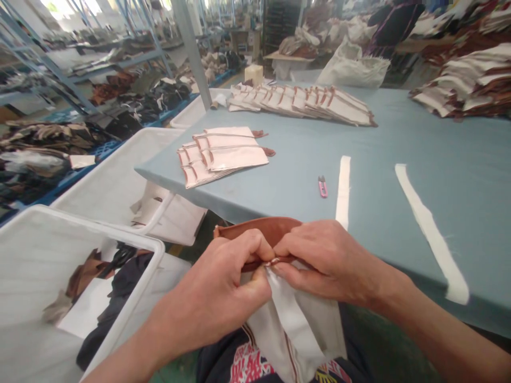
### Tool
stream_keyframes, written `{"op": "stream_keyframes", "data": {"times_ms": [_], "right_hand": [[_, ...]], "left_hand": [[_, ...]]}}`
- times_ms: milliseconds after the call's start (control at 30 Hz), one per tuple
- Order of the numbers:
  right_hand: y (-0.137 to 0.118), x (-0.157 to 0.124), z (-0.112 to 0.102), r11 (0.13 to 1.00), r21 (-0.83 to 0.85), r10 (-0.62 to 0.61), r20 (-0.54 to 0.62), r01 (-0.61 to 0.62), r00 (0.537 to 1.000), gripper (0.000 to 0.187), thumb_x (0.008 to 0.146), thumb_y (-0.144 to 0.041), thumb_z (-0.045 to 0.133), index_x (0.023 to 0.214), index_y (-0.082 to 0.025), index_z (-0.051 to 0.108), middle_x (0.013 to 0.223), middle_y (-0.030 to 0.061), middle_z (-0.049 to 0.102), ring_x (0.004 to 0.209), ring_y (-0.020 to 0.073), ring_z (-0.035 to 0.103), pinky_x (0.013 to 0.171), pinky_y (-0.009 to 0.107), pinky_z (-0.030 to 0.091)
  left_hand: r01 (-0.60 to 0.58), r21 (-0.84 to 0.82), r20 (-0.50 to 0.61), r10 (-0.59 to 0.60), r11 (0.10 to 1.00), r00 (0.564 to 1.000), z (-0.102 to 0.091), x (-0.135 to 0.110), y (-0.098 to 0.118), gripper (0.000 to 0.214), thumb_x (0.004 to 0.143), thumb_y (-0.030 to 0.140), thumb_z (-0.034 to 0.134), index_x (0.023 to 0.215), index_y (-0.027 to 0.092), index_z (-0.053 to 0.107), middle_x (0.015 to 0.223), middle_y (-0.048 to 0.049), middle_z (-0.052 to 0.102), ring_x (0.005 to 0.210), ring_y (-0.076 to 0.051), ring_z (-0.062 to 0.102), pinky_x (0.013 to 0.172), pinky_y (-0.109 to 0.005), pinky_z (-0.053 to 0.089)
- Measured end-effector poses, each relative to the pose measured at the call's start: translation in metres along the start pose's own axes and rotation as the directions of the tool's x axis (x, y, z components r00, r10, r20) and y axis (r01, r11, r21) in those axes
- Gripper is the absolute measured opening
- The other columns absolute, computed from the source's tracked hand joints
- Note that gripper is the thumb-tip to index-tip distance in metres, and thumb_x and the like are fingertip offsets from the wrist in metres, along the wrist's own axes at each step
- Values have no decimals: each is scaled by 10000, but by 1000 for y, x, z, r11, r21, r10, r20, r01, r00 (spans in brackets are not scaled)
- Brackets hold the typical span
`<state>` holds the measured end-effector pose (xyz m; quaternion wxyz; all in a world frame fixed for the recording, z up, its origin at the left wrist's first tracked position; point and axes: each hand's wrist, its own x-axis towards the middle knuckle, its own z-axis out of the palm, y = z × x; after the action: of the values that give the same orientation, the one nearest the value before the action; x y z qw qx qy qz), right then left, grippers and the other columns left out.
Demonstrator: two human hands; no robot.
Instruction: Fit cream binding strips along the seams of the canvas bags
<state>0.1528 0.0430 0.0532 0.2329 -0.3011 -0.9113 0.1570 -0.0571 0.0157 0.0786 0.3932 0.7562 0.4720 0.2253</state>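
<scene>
Left hand [223, 282] and right hand [327, 260] both closed, each pinching the pouch [321, 314] at its brown trim, thumbs against forefingers, tips almost meeting. Pouch is over the lap, just off the table [295, 181] edge. White strip [293, 316] hangs from the pinch; can't tell if it's fixed there or just held.

To do it well: keep both pinches tight to the joint, layers flush, pull even so the trim doesn't pucker. Keep the strip flat and the brown flap [259, 230] folded clear of the thumbs. Snips [322, 187] lie on the table, within reach I'd say, ahead of the right hand.

Containers: near bin [24, 276], left of the left hand, has brown, dark and pale scraps [85, 266] plus a white sheet [88, 306]. Middle bin [107, 181] behind it: tan pieces [148, 206] at the near end. Far bin [184, 114]: contents not readable. Sack [353, 66] past the table: can't see inside.
</scene>
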Motion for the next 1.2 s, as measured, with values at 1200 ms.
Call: {"op": "stream_keyframes", "data": {"times_ms": [1200], "right_hand": [[-1,-19,14,654,629,422,156,-419,893,116,792,-239,529,686,-197,510,621,-45,472,560,96,392,519,225,304]], "left_hand": [[-396,191,-11,405,898,914,21,10,-29,214,860,90,537,1045,193,567,914,10,710,787,-123,680,731,-220,500]]}}
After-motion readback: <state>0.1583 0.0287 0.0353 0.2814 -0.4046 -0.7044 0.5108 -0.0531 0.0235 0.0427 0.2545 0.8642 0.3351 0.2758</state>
